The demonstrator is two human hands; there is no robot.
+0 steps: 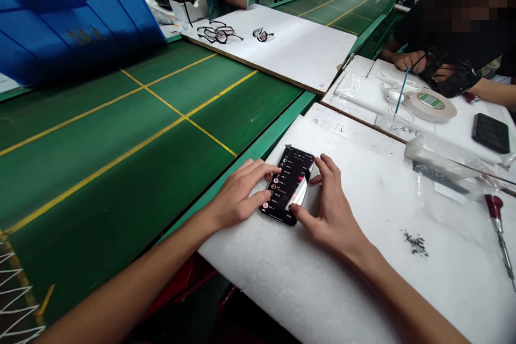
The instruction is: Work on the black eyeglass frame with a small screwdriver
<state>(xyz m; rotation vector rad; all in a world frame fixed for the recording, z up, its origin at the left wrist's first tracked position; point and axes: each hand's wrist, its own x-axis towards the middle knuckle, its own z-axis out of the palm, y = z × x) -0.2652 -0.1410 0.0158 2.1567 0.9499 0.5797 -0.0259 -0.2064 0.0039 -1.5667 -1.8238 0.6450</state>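
A smartphone (pixel 287 185) with a lit, dark list on its screen lies flat on the white foam-topped table (pixel 250 274). My left hand (pixel 242 191) is at its left edge, thumb and a fingertip touching the screen side, fingers apart. At the phone's right side is my right hand (pixel 328 204), its thumb on the lower right corner and its other fingers spread near the upper right edge. Neither hand lifts the phone.
A green conveyor (pixel 100 183) runs at the left, with a blue bin (pixel 76 27) on it. Glasses (pixel 220 33) lie on a white board beyond. Small screws (pixel 415 243) and a screwdriver (pixel 500 231) are at right, near tape (pixel 430 105). Two people sit beyond.
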